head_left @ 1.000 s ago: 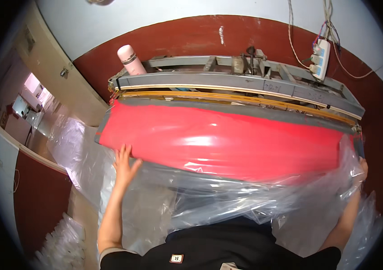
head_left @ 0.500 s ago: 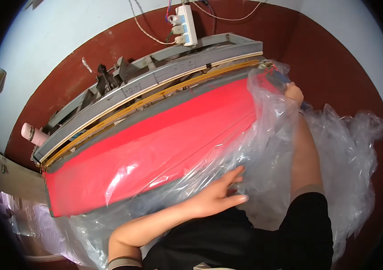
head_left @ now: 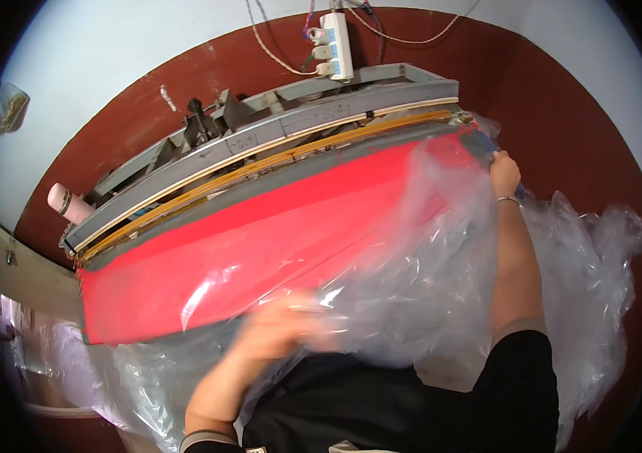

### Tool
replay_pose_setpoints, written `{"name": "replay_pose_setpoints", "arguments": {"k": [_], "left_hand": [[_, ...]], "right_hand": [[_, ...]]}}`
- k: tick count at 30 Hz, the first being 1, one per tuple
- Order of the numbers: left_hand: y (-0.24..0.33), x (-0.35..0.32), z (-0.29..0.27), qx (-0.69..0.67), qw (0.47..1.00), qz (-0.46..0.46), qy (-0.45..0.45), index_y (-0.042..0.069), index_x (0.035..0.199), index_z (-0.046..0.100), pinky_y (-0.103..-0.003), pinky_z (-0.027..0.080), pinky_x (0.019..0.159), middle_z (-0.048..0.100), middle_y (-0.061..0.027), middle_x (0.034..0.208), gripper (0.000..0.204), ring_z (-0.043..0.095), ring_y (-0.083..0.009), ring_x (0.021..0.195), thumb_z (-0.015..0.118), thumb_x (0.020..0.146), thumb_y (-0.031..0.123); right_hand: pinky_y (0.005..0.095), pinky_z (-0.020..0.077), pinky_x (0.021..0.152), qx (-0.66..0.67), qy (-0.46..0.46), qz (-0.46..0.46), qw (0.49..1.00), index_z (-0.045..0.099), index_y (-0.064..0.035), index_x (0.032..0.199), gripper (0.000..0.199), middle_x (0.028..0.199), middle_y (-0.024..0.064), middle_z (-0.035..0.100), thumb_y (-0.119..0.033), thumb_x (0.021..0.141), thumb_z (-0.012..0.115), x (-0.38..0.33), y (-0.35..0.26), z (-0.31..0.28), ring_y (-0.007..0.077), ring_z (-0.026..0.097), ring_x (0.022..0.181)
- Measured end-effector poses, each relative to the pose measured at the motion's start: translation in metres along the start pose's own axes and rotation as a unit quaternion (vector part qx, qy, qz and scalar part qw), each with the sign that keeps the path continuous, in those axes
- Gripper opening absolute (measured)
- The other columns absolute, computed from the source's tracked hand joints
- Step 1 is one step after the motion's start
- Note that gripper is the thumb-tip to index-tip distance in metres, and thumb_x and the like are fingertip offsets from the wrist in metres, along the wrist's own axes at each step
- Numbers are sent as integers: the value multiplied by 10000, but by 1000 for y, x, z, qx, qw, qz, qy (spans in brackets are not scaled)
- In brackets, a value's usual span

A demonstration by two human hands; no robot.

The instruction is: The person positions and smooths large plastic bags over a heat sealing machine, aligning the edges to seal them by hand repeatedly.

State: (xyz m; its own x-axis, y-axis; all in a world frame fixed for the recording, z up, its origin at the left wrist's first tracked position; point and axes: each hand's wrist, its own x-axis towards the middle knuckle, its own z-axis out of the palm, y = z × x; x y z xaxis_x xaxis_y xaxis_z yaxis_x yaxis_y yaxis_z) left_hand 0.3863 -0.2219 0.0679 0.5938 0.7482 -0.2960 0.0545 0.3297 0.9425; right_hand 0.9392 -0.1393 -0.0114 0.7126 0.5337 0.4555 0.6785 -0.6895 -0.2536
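Note:
A long red sheet (head_left: 260,234) with dark grey borders stretches across in front of me. Clear plastic film (head_left: 412,279) lies over its near edge and bunches up on the right. My left hand (head_left: 283,321) is smeared by motion above the film, near the red sheet's front edge; its fingers cannot be made out. At the far right corner, my right hand (head_left: 504,175) is closed, with a dark blue strip (head_left: 485,141) showing beside its fingers. What lies inside its grip is hidden.
Behind the red sheet runs a grey metal frame (head_left: 276,124) with a yellow strip (head_left: 283,147) along it. A white power strip (head_left: 337,45) with plugs hangs above. A pink cylinder (head_left: 69,203) stands at the frame's left end. More crumpled film (head_left: 593,279) spreads at the right.
My left hand has swept leftward from the middle over the film. My right hand stays closed at the far right corner. The film beside it has spread further over the red sheet.

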Motion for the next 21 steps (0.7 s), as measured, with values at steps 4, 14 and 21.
{"name": "replay_pose_setpoints", "arguments": {"k": [4,14,21], "left_hand": [[59,-66,-80,-357,754,551,-23,52,1015,422,-188,358,540,457,55,713,192,405,-38,573,340,927,202],[-115,-34,-25,232,952,196,-30,40,1186,426,-340,423,856,511,-105,1147,393,535,-239,974,397,869,270],[-32,-90,-114,5,839,194,508,64,1043,503,-323,465,729,552,-58,962,226,548,-183,848,443,889,217]], "right_hand": [[497,429,667,9,-3,-63,998,556,-64,861,300,802,203,595,-316,870,394,-3,-4,1,394,563,799],[487,423,651,-15,5,-50,999,547,-73,817,285,779,188,590,-327,856,423,-8,-8,-4,391,558,790],[494,412,669,12,5,-40,999,544,-60,854,321,837,203,588,-346,868,400,-2,-4,3,409,539,827]]}}
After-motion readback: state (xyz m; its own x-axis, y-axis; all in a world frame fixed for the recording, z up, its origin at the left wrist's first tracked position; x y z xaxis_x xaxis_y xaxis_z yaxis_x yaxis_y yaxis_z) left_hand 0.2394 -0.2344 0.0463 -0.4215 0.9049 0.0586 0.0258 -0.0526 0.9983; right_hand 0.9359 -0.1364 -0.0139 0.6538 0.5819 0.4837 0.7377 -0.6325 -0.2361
